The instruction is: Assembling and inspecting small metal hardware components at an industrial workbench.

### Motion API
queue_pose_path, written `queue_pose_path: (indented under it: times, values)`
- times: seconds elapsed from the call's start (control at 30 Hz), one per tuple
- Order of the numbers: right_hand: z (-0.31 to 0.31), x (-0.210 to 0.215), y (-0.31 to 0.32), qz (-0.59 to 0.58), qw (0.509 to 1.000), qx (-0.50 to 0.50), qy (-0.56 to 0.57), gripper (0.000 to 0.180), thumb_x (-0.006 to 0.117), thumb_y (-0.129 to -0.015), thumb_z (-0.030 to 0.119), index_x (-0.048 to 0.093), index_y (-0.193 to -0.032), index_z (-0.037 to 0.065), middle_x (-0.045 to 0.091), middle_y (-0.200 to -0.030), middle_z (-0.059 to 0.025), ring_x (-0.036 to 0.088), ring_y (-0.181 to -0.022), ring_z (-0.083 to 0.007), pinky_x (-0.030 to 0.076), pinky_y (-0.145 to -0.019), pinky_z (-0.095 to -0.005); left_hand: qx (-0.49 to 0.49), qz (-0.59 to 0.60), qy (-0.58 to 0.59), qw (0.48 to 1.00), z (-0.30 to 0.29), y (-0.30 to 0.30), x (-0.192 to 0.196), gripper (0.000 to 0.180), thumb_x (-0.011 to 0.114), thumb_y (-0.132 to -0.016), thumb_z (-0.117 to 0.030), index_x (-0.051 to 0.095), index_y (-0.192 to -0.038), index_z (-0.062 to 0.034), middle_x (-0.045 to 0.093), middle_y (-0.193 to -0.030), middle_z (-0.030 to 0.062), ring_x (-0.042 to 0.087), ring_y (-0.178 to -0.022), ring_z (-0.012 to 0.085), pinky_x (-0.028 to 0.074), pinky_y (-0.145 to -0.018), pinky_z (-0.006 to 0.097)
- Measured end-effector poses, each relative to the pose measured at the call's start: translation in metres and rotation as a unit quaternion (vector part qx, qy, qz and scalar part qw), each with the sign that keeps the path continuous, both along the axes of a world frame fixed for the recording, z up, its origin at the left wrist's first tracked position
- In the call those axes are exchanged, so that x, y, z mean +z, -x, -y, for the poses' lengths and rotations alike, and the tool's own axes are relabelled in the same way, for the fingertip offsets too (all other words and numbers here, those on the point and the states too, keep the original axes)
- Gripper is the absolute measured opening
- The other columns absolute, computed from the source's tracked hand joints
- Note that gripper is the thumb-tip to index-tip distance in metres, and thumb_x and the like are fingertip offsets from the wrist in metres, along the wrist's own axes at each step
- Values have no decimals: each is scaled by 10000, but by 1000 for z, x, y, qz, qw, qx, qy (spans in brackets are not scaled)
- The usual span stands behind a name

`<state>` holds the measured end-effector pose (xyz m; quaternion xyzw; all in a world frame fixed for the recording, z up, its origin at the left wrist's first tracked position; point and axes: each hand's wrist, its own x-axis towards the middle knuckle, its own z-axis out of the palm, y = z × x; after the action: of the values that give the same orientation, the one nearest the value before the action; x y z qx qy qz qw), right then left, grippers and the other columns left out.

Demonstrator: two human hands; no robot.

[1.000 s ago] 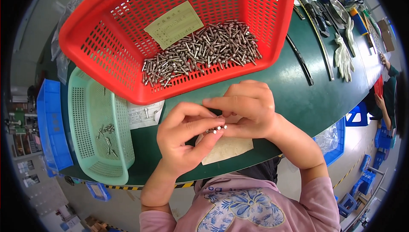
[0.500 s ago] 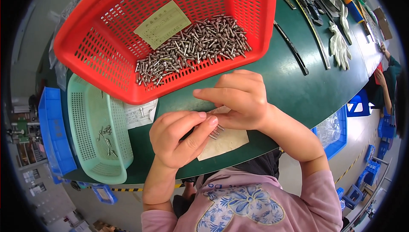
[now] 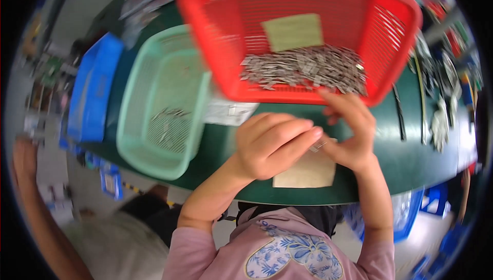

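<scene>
My left hand (image 3: 272, 144) and my right hand (image 3: 349, 131) meet above the green table (image 3: 411, 162), both pinching a small metal part (image 3: 317, 146) between their fingertips. A tan card (image 3: 305, 172) lies on the table under them. Just beyond the hands stands a red mesh basket (image 3: 303, 2) holding a heap of several small metal parts (image 3: 303, 69) and a green card (image 3: 294, 31). To the left a pale green basket (image 3: 154, 100) holds a few metal parts (image 3: 167, 120). The picture is blurred by motion.
A blue bin (image 3: 92, 95) stands left of the green basket. A white label (image 3: 228, 113) lies between the baskets. Gloves (image 3: 439, 123) and long dark tools (image 3: 399, 113) lie at the table's right. Another person's arm (image 3: 36, 198) shows at the lower left.
The view has swung to the right and blurred, so the baskets sit more central. My hands stay together on the small metal part, the left fingers closed more over it.
</scene>
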<state>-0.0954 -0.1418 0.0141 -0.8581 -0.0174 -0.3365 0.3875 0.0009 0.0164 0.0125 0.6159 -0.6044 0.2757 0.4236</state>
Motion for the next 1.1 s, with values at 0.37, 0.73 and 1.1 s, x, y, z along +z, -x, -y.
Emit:
queue_pose_path:
  times: [0.37,0.73,1.1]
  values:
    - [-116,69,21,14,947,254,194,31,594,-703,42,607,-685,20,661,-735,-87,602,-529,-157,455,-446,-282,402,-166,-308,846,-145,-60,38,100,698,-717,-74,679,-801,-23,597,-779,99,603,-719,255,458,-621,340]
    - [-110,97,51,379,799,230,406,206,564,-792,124,561,-950,-7,557,-916,-73,531,-873,-184,450,-728,-309,474,-129,-367,790,-118,-59,48,222,714,-725,-201,677,-843,-17,607,-843,117,607,-786,295,470,-669,365]
    - [-81,56,72,532,683,63,496,415,596,-823,135,525,-1223,52,583,-1191,-76,557,-1036,-246,463,-897,-335,269,-48,-291,917,4,-31,14,62,653,-713,-92,625,-717,-36,577,-791,104,573,-790,294,492,-680,388]
